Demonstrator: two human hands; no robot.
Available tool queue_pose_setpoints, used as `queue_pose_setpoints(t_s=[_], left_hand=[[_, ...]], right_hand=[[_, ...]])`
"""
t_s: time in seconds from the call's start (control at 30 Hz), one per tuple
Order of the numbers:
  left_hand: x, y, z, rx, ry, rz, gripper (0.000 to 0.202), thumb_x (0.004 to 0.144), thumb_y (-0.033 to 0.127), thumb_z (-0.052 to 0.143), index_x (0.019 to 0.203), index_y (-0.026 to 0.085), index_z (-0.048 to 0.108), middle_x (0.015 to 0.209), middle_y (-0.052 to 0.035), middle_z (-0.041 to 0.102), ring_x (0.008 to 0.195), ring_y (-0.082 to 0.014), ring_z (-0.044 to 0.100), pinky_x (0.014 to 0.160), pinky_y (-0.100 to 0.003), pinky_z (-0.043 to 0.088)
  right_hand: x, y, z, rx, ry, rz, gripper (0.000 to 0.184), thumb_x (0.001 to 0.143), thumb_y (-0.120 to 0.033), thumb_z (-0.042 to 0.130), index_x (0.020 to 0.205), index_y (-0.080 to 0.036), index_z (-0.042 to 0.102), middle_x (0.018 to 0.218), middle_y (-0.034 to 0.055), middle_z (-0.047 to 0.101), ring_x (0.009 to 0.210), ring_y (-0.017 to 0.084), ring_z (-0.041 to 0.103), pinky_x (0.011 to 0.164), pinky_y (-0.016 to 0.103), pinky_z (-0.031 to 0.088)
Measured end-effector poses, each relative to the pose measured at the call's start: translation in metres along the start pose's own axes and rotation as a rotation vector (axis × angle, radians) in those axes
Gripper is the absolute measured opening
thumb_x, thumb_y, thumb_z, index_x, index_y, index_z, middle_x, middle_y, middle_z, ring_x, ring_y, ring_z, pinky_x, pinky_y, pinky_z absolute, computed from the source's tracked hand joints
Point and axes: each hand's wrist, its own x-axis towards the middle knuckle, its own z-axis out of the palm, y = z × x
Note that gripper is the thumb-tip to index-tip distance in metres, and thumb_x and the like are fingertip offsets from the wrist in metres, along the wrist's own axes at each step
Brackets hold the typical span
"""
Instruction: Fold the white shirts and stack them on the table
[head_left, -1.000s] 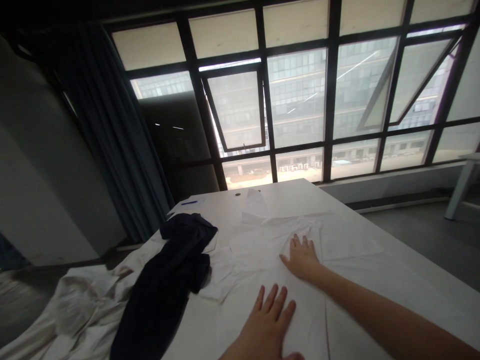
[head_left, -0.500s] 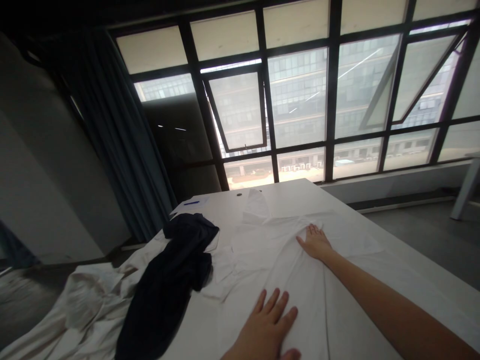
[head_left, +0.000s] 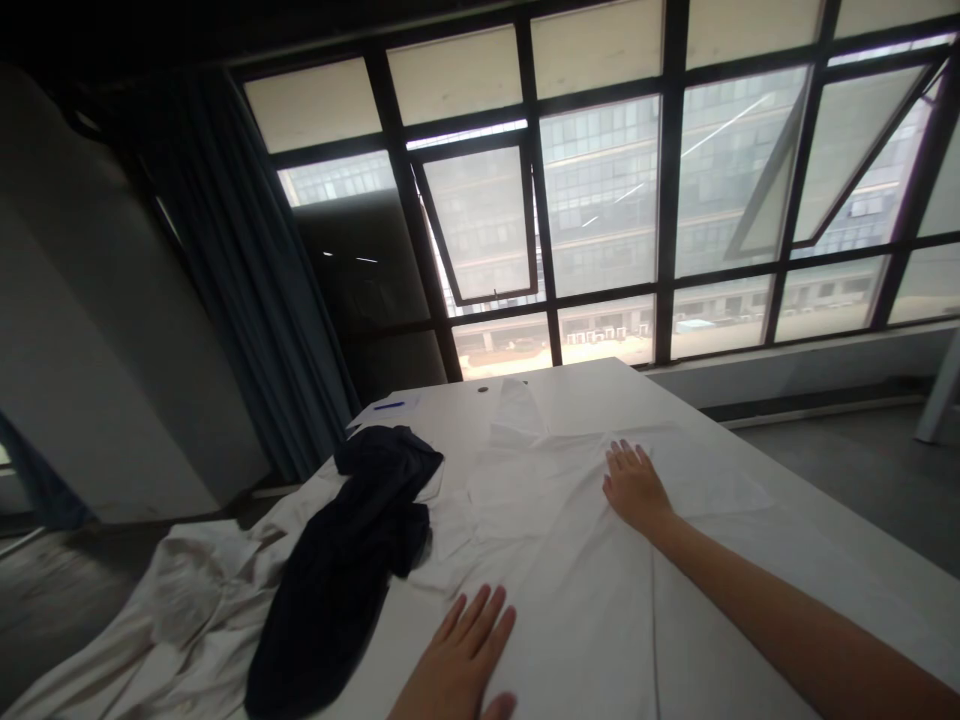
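Note:
A white button-up shirt (head_left: 570, 560) lies spread out on a white table (head_left: 577, 385), its collar (head_left: 516, 414) pointing toward the window. My right hand (head_left: 634, 488) rests flat on the shirt's upper part with fingers apart. Lower down, my left hand (head_left: 463, 652) lies open on the shirt's near left area, holding nothing. A dark navy garment (head_left: 339, 570) lies crumpled over the shirt's left edge, a little to the left of my left hand. Another wrinkled white cloth (head_left: 184, 600) bunches at the table's near left side.
A blue pen (head_left: 388, 405) lies on a paper at the far left of the table, near a small dark round hole (head_left: 482, 389). Dark curtains (head_left: 247, 280) hang left, large windows stand beyond the table, and grey floor lies right.
My left hand has slid left across the shirt, and my right hand has drawn slightly back toward me. The shirt looks smoother under them, and the view has shifted slightly.

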Motion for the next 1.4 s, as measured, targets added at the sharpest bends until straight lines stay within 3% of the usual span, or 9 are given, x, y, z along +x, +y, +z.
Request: queue_pose_setpoints(t_s=[0.17, 0.3, 0.43, 0.67, 0.83, 0.97, 1.1, 1.27, 1.4], left_hand=[[0.002, 0.003, 0.004, -0.014, 0.034, -0.012, 0.083, 0.097, 0.055, 0.048, 0.157, 0.033, -0.004, 0.162, -0.0062, 0.016, 0.148, -0.0343, 0.024, 0.118, -0.059, 0.025], [0.003, 0.002, 0.008, -0.006, 0.040, -0.011, 0.081, 0.097, 0.056, 0.047, 0.157, 0.033, -0.002, 0.162, -0.0059, 0.017, 0.147, -0.0344, 0.025, 0.118, -0.059, 0.023], [0.001, 0.002, 0.007, 0.002, 0.001, -0.025, 0.082, 0.098, 0.056, 0.046, 0.157, 0.032, -0.004, 0.163, -0.0066, 0.014, 0.148, -0.0352, 0.022, 0.118, -0.062, 0.022], [-0.001, -0.002, 0.025, 0.067, -0.009, -0.020, 0.084, 0.096, 0.060, 0.047, 0.157, 0.033, -0.003, 0.162, -0.0072, 0.016, 0.147, -0.0371, 0.025, 0.116, -0.060, 0.026], [-0.003, 0.003, 0.027, 0.078, -0.091, -0.070, 0.053, 0.103, 0.038, 0.037, 0.155, 0.036, 0.027, 0.156, -0.0049, 0.037, 0.140, -0.0322, 0.041, 0.111, -0.051, 0.039], [0.020, 0.024, -0.006, -0.032, -0.118, -0.158, 0.056, 0.092, 0.044, 0.056, 0.145, 0.029, 0.047, 0.145, -0.0085, 0.054, 0.128, -0.0316, 0.054, 0.107, -0.046, 0.044], [0.069, 0.044, -0.027, -0.178, 0.011, -0.077, 0.075, 0.094, 0.056, 0.048, 0.157, 0.023, 0.024, 0.159, -0.0095, 0.033, 0.144, -0.0271, 0.033, 0.120, -0.041, 0.027], [0.122, 0.041, -0.022, -0.246, -0.007, -0.048, 0.082, 0.094, 0.066, 0.039, 0.159, 0.021, 0.016, 0.165, -0.0073, 0.010, 0.152, -0.0279, 0.009, 0.124, -0.046, 0.008], [0.131, 0.030, -0.013, -0.271, -0.037, -0.088, 0.079, 0.096, 0.065, 0.035, 0.159, 0.022, 0.014, 0.165, -0.0053, 0.007, 0.152, -0.0266, 0.004, 0.124, -0.046, 0.004]], right_hand=[[-0.079, -0.080, -0.020, 0.183, -0.119, -0.212, 0.068, 0.094, -0.052, 0.040, 0.150, -0.014, 0.041, 0.160, 0.0133, 0.027, 0.150, 0.034, 0.016, 0.122, 0.051, 0.003], [-0.149, -0.120, -0.009, 0.364, -0.159, -0.619, 0.087, 0.089, -0.069, 0.044, 0.157, -0.018, 0.025, 0.162, 0.0135, 0.021, 0.148, 0.037, 0.022, 0.120, 0.053, 0.015], [-0.170, -0.115, 0.000, 0.299, -0.069, -0.796, 0.086, 0.089, -0.068, 0.047, 0.156, -0.017, 0.028, 0.156, 0.0164, 0.034, 0.141, 0.038, 0.036, 0.118, 0.051, 0.022], [-0.177, -0.089, 0.000, -0.010, 0.356, -0.943, 0.047, 0.101, -0.033, 0.043, 0.142, -0.011, 0.048, 0.144, 0.0111, 0.055, 0.129, 0.027, 0.053, 0.120, 0.041, 0.020], [-0.195, -0.078, 0.010, 0.039, 0.307, -1.002, 0.041, 0.102, -0.031, 0.045, 0.140, -0.017, 0.049, 0.135, 0.0078, 0.063, 0.125, 0.023, 0.058, 0.114, 0.032, 0.033], [-0.179, -0.067, -0.010, 0.287, -0.011, -0.901, 0.051, 0.098, -0.024, 0.044, 0.149, -0.018, 0.042, 0.146, 0.0090, 0.052, 0.138, 0.021, 0.045, 0.113, 0.030, 0.038], [-0.129, -0.057, -0.028, 0.361, -0.156, -0.517, 0.060, 0.092, -0.022, 0.042, 0.152, -0.013, 0.037, 0.160, 0.0131, 0.028, 0.150, 0.028, 0.019, 0.121, 0.047, 0.025], [-0.061, -0.031, -0.009, 0.142, -0.226, -0.285, 0.064, 0.096, -0.036, 0.033, 0.151, -0.002, 0.034, 0.160, 0.0192, 0.024, 0.150, 0.034, 0.016, 0.121, 0.053, 0.015], [-0.029, -0.003, 0.009, 0.069, -0.295, -0.223, 0.071, 0.098, -0.048, 0.025, 0.154, -0.005, 0.030, 0.161, 0.0168, 0.024, 0.150, 0.032, 0.017, 0.121, 0.053, 0.011]])
